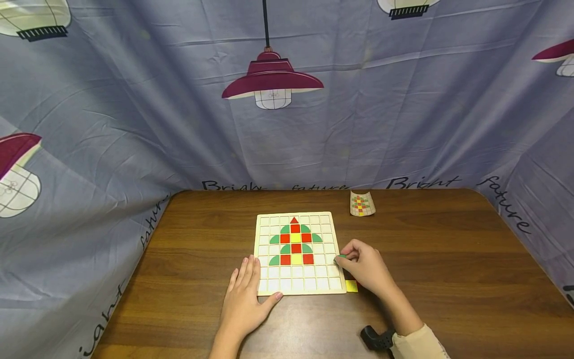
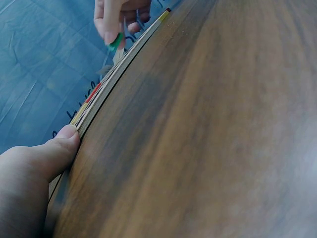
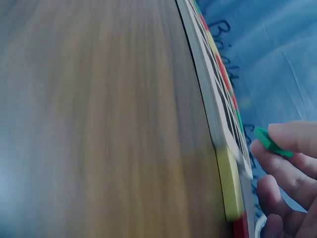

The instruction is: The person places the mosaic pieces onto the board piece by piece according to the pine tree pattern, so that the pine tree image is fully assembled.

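Note:
A pale square grid board (image 1: pixel 269 286) lies on the table, with red, yellow and green tiles set in its cells in a tree shape. My left hand (image 1: pixel 244 301) lies flat at the board's lower left corner, fingers straight along the left edge and thumb on the front edge. Just over the board's right edge, my right hand (image 1: pixel 365 264) pinches a green tile (image 3: pixel 271 144) between thumb and fingers. Beneath that hand, a yellow tile (image 1: pixel 352 286) sits against the board's lower right corner, with a red tile (image 3: pixel 240 227) partly hidden beside it.
A small curled pattern card (image 1: pixel 362 204) with a printed tree shape stands at the back of the brown wooden table (image 1: pixel 202 239). A grey-blue curtain (image 1: pixel 179 99) with printed lamps hangs around the table's back and sides. A black strap device (image 1: pixel 376 339) is on the right wrist.

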The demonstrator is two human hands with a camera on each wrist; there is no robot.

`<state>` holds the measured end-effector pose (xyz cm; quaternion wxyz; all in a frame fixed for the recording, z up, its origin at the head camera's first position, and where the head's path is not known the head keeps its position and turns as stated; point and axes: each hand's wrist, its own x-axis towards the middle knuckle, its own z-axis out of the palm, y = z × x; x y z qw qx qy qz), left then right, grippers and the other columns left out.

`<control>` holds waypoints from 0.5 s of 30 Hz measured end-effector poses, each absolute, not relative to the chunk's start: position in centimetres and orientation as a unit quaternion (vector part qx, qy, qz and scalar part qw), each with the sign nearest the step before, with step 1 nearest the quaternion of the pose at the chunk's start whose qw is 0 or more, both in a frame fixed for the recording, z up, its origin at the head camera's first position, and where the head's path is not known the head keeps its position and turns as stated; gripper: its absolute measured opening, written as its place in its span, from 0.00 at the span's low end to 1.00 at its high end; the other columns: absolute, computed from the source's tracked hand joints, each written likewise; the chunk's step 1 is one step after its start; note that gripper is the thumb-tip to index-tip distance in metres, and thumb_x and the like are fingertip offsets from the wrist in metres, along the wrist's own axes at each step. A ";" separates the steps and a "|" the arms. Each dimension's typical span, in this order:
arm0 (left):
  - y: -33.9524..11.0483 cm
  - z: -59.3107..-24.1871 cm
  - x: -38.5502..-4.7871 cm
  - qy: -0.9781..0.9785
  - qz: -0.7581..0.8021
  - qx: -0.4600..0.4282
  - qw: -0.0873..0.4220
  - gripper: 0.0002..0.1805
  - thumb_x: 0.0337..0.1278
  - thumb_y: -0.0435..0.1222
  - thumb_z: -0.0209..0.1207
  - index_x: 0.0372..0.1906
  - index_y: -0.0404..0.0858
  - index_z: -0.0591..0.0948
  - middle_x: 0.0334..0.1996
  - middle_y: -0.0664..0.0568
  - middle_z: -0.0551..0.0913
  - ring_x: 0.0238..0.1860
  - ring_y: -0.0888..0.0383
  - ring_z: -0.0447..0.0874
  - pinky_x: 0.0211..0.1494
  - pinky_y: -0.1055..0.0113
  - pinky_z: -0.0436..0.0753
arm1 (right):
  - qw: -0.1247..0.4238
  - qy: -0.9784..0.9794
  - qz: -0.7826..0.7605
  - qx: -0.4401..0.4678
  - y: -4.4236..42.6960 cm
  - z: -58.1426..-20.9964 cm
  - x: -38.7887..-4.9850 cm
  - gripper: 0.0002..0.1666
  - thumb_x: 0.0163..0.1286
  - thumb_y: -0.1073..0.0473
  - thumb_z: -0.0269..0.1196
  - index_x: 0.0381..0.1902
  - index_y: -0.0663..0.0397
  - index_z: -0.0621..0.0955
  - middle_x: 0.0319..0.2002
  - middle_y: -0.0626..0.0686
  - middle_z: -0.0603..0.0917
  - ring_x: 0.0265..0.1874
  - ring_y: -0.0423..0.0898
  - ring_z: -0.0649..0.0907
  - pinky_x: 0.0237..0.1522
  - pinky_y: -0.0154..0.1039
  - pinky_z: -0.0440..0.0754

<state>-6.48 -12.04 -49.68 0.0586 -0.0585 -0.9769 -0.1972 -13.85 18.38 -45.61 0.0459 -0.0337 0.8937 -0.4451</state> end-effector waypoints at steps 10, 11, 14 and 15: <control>-12.0 -49.6 -6.4 -0.977 -0.196 -0.058 0.056 0.56 0.54 0.70 0.54 0.77 0.35 0.58 0.78 0.44 0.56 0.80 0.49 0.51 0.81 0.50 0.51 | 0.041 0.898 -0.437 -0.025 14.6 -46.0 -14.5 0.13 0.57 0.55 0.75 0.27 0.49 0.80 0.19 0.47 0.77 0.18 0.41 0.70 0.20 0.31 0.67; -12.0 -49.6 -6.4 -0.977 -0.196 -0.057 0.055 0.56 0.54 0.70 0.54 0.77 0.35 0.58 0.78 0.44 0.56 0.80 0.49 0.51 0.81 0.50 0.51 | 0.039 0.901 -0.431 -0.023 14.4 -46.1 -14.6 0.13 0.56 0.55 0.75 0.27 0.49 0.80 0.19 0.46 0.77 0.18 0.41 0.71 0.20 0.32 0.67; -12.0 -49.6 -6.4 -0.977 -0.197 -0.057 0.055 0.56 0.54 0.70 0.54 0.77 0.35 0.58 0.78 0.44 0.56 0.80 0.49 0.51 0.81 0.50 0.50 | 0.038 0.909 -0.415 -0.021 13.9 -46.3 -14.7 0.14 0.56 0.53 0.75 0.26 0.48 0.79 0.20 0.46 0.79 0.19 0.42 0.72 0.20 0.34 0.68; -12.0 -49.6 -6.4 -0.977 -0.197 -0.057 0.055 0.56 0.54 0.70 0.54 0.77 0.35 0.58 0.78 0.44 0.57 0.80 0.49 0.51 0.81 0.50 0.50 | 0.037 0.911 -0.410 -0.020 13.9 -46.3 -14.7 0.14 0.56 0.52 0.75 0.26 0.48 0.79 0.20 0.45 0.79 0.19 0.42 0.72 0.20 0.34 0.68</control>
